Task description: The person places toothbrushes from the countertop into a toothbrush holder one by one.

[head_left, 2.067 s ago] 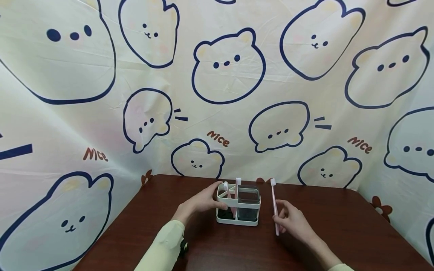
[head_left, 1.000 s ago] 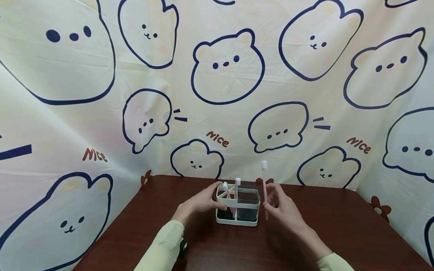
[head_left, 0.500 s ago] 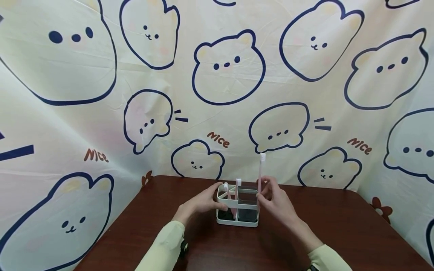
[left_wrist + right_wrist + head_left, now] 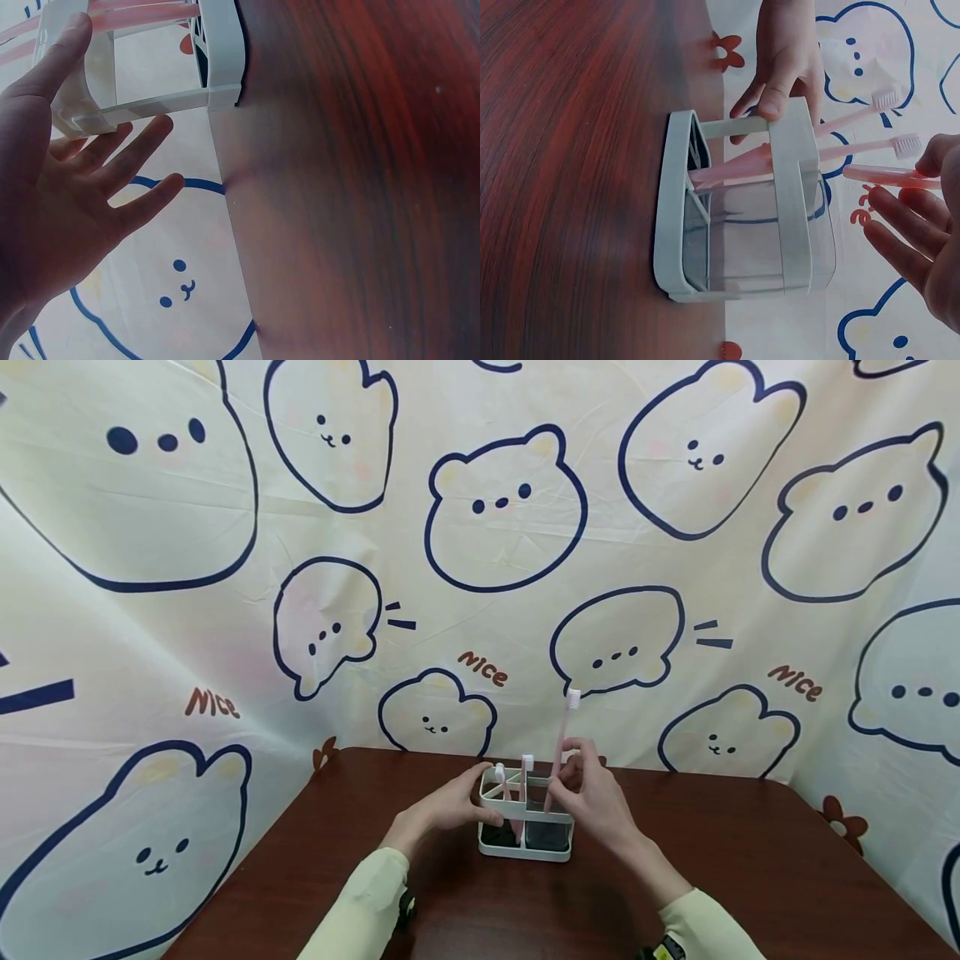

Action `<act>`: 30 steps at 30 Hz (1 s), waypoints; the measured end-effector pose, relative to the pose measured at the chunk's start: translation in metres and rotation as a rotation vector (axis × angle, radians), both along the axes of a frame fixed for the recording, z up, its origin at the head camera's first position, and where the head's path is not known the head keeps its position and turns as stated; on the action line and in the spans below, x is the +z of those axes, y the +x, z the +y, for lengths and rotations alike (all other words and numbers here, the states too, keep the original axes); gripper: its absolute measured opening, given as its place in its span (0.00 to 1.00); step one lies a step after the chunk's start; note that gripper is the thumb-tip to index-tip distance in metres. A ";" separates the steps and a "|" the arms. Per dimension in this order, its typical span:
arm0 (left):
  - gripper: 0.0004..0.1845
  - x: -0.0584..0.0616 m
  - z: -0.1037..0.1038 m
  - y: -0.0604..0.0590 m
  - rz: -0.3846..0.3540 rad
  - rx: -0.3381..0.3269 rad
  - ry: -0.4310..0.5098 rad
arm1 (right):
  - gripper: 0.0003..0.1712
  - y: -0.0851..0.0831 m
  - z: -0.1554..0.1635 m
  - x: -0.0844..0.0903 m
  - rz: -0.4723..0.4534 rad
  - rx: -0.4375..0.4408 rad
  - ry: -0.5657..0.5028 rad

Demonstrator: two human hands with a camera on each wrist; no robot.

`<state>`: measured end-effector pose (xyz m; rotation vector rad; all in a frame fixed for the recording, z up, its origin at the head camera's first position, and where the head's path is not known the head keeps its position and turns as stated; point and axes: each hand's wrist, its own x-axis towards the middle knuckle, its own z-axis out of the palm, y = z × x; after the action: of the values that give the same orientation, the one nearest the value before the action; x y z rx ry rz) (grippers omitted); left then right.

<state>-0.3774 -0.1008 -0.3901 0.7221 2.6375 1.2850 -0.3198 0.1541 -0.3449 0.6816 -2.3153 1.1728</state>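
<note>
A pale green-white toothbrush holder (image 4: 546, 855) stands on the table. My left hand (image 4: 446, 803) grips its upper left rim, thumb in front and fingers behind. Two pink toothbrushes (image 4: 855, 148) with white bristles stand in its left compartments. A clear cup (image 4: 742, 259) fills the right side. My right hand (image 4: 597, 795) pinches another pink toothbrush (image 4: 563, 735) by the handle, bristles up and leaning slightly right. In the right wrist view, that handle's end lies outside the holder's top, level with the other brushes' heads.
The brown wooden table (image 4: 480, 910) spreads around the holder, its back edge close behind. A cream cloth (image 4: 502, 627) printed with blue-outlined bears hangs behind and at the sides. A watch (image 4: 667, 948) sits at my right sleeve.
My right hand has lifted the toothbrush and carried it left, from beside the holder to over its right side. The brush now leans. My left hand stays on the rim.
</note>
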 end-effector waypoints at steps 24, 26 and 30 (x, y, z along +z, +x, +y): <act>0.42 0.000 -0.001 -0.002 -0.016 -0.010 0.005 | 0.23 -0.004 -0.032 0.001 0.023 -0.060 -0.018; 0.43 0.000 -0.001 -0.002 -0.018 -0.008 0.003 | 0.23 -0.005 -0.033 0.001 0.013 -0.064 -0.016; 0.43 0.000 -0.001 -0.002 -0.019 -0.007 0.003 | 0.21 -0.007 -0.035 0.000 -0.005 -0.071 -0.018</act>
<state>-0.3790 -0.1016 -0.3900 0.7150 2.6159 1.2881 -0.3265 0.1186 -0.3445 0.5864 -2.3107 1.1629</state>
